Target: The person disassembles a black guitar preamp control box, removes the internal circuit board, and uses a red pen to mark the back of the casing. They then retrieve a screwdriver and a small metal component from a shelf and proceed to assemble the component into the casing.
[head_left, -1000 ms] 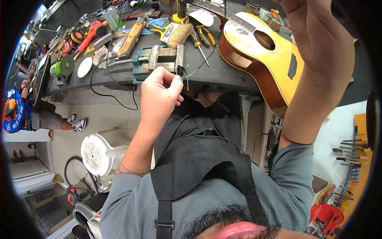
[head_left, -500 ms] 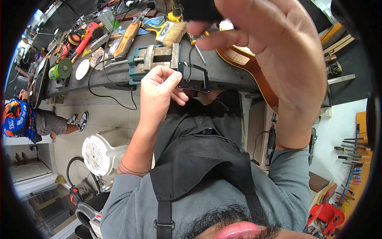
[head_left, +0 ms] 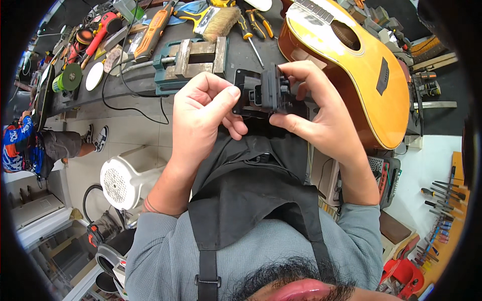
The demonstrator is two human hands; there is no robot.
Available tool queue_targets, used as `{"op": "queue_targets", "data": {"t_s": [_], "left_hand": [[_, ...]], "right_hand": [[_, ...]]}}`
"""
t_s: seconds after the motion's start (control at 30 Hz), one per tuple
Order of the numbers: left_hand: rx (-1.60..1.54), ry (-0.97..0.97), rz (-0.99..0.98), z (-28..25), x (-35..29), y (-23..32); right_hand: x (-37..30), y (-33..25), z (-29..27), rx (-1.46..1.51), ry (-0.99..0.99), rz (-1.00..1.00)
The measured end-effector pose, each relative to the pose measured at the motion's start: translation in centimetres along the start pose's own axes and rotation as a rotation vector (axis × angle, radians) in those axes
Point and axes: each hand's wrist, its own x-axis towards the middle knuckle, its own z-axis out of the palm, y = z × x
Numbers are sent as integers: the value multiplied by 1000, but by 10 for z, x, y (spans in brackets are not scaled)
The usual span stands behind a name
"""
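Note:
My left hand pinches a thin black rectangular frame by its left edge, between thumb and fingers. In my right hand is a boxy black plastic module, gripped between the thumb below and the fingers above. The module stands edge-on against the frame's right part and hides much of it; whether they touch I cannot tell. Both are above my lap at the bench's near edge. Just beyond my left hand is a vise; an acoustic guitar lies to the right.
On the dark bench lie a paintbrush, a screwdriver, pliers, an orange tool and a sanding disc. A white stool stands left of me. Another person works at far left.
My right hand has come down from close to the camera, bringing the black module beside the frame. My left hand keeps the frame in almost the same place. The guitar is now in fuller view.

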Motion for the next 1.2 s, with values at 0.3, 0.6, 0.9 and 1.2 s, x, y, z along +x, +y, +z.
{"op": "queue_targets", "data": {"t_s": [0.3,0.6,0.9,1.2], "left_hand": [[31,-62,-69,6,4,-10],[23,-60,-146,2,7,-18],[-66,-137,-219,-7,7,-37],[-268,-178,-263,-31,4,-63]], "right_hand": [[-11,30,16,-46,5,3],[-22,60,32,-14,21,26],[-39,81,38,240,-19,104],[-76,76,48,749,80,440]]}}
